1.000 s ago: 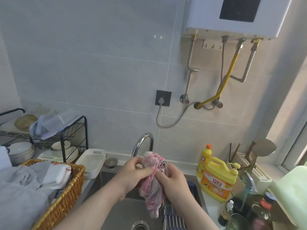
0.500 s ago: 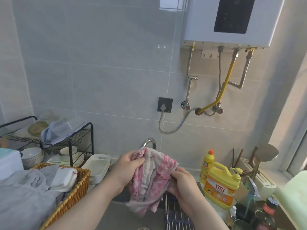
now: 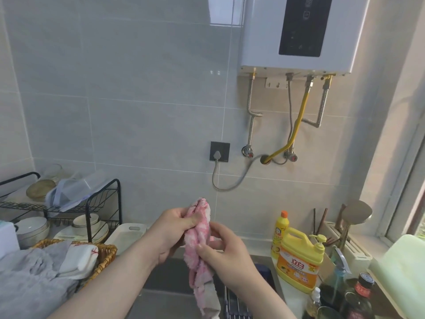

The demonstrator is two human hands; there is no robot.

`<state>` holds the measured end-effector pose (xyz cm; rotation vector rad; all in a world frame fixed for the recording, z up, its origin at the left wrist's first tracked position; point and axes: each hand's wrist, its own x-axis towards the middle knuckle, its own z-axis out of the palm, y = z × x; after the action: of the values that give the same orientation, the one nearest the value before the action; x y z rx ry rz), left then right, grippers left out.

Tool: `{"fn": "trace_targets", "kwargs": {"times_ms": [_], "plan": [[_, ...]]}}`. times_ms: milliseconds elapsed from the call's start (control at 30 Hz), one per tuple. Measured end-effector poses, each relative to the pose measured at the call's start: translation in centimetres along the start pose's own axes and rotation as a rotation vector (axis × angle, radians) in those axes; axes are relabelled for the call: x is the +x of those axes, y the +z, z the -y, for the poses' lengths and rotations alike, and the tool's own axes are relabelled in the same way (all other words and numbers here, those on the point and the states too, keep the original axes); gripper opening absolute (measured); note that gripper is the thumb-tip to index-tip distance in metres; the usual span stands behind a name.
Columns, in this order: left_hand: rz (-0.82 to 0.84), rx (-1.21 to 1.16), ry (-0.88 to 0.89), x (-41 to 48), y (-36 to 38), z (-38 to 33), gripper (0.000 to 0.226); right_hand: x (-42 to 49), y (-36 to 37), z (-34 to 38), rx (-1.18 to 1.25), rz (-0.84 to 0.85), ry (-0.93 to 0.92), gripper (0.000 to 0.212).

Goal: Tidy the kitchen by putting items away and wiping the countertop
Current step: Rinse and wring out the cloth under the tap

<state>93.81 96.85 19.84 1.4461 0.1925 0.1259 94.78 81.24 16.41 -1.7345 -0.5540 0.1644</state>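
A pink and white cloth [image 3: 200, 236] hangs bunched and twisted above the sink [image 3: 161, 302], its lower end dangling near the bottom edge. My left hand [image 3: 171, 231] grips its upper part, thumb pressed on the top fold. My right hand [image 3: 220, 247] holds the middle of the cloth, fingers curled round it from the right. The tap is hidden behind the hands and the cloth.
A wicker basket [image 3: 107, 253] with grey and white cloths sits at the left. Behind it stand a black dish rack [image 3: 103, 199] with bowls and a white tray [image 3: 127, 233]. Yellow detergent jug [image 3: 299, 261], orange-capped bottle [image 3: 279, 233], dark bottles [image 3: 358, 298] and a utensil holder [image 3: 345, 240] crowd the right counter.
The spread cloth has been gathered and twisted into a tight rope between both hands. The view has tilted upward, so the hands and sink sit lower in frame.
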Motion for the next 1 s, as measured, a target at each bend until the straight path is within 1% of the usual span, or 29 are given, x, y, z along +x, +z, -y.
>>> {"fn": "trace_targets", "kwargs": {"times_ms": [67, 100, 133, 200, 267, 300, 333, 400, 467, 500, 567, 633, 667, 733, 767, 833, 900, 967, 1000], "plan": [[0.082, -0.095, -0.035, 0.0, -0.3, 0.3, 0.031, 0.0, -0.4, 0.1, 0.101, 0.006, -0.019, 0.034], [0.118, -0.131, -0.048, 0.0, -0.4, 0.5, 0.031, 0.1, -0.6, 0.0, 0.137, 0.004, -0.024, 0.03], [0.145, -0.15, -0.053, -0.1, -0.6, 0.6, 0.029, 0.0, -0.8, 0.2, 0.16, -0.004, -0.022, 0.029], [0.188, -0.153, -0.055, -0.2, -0.8, 0.6, 0.025, 0.0, -1.0, 0.6, 0.196, -0.02, 0.0, 0.034], [0.204, -0.092, -0.047, -0.3, -0.8, 0.3, 0.024, 0.2, -1.2, 0.6, 0.18, -0.075, 0.029, 0.038], [0.196, -0.042, -0.039, -0.3, -0.7, 0.1, 0.023, 0.3, -1.3, 0.5, 0.182, -0.084, 0.03, 0.034], [0.178, 0.035, -0.026, -0.2, -0.7, -0.1, 0.022, 0.3, -1.3, 0.5, 0.179, -0.08, 0.025, 0.026], [0.149, 0.227, 0.011, -0.3, -0.3, -1.0, 0.018, 0.1, -1.2, 0.4, 0.104, -0.057, -0.005, 0.021], [0.139, 0.456, 0.082, -0.6, 0.0, -2.3, 0.025, 0.0, -1.3, 0.2, 0.009, -0.062, -0.042, 0.01], [0.124, 0.585, 0.142, -0.8, -0.1, -3.1, 0.027, 0.1, -1.6, 0.2, 0.002, -0.077, -0.052, 0.005], [0.077, 0.877, 0.292, -0.8, -0.3, -5.1, 0.024, 0.1, -2.2, 0.4, -0.016, -0.09, -0.075, 0.019], [0.066, 1.111, 0.39, -1.1, -0.3, -6.9, 0.023, 0.2, -2.8, 0.9, -0.1, -0.072, -0.119, 0.026], [0.086, 1.156, 0.419, -1.2, -0.2, -7.7, 0.022, 0.2, -2.9, 1.1, -0.135, -0.078, -0.151, 0.029], [0.149, 1.167, 0.457, -1.3, 0.2, -8.8, 0.02, 0.5, -2.8, 1.5, -0.152, -0.1, -0.176, 0.031], [0.172, 1.165, 0.47, -1.2, 0.4, -9.2, 0.02, 0.7, -2.7, 1.9, -0.133, -0.1, -0.172, 0.028], [0.188, 1.142, 0.514, -0.4, 0.2, -9.6, 0.017, 0.7, -2.5, 2.4, 0.052, -0.023, -0.106, 0.007], [0.153, 1.073, 0.55, 0.9, -0.3, -9.1, 0.009, 0.9, -2.6, 2.5, 0.364, 0.068, -0.002, 0.025], [0.111, 0.973, 0.523, 2.3, -0.7, -7.3, 0.009, 0.9, -2.7, 3.3, 0.595, 0.12, 0.047, 0.024], [0.084, 0.936, 0.496, 2.8, -1.0, -6.0, 0.008, 1.0, -2.8, 3.7, 0.643, 0.14, 0.057, 0.023]]}}
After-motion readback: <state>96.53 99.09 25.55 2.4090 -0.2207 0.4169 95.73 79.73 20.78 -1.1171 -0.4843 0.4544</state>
